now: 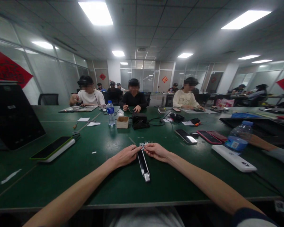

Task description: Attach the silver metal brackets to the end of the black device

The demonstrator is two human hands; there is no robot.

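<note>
A long dark green surface (61, 186) fills the view, with a seated co-worker in a black top (133, 97) far off at 12 o'clock. At 2 o'clock lie a black smartphone (186, 136) and a red-cased smartphone (208, 137). At 3 o'clock, another person's hand (255, 142) rests on a clear plastic water bottle (236, 142). The bare left hand (126, 156) and bare right hand (156, 151) meet at the centre, their fingers nearly closed, together pinching a small silvery metal piece (142, 145). At 6 o'clock from it, a narrow black-and-silver bar (143, 165) lies flat on the surface. The piece appears to be held just off the bar's far end, though the view is too small to be sure they are apart.
</note>
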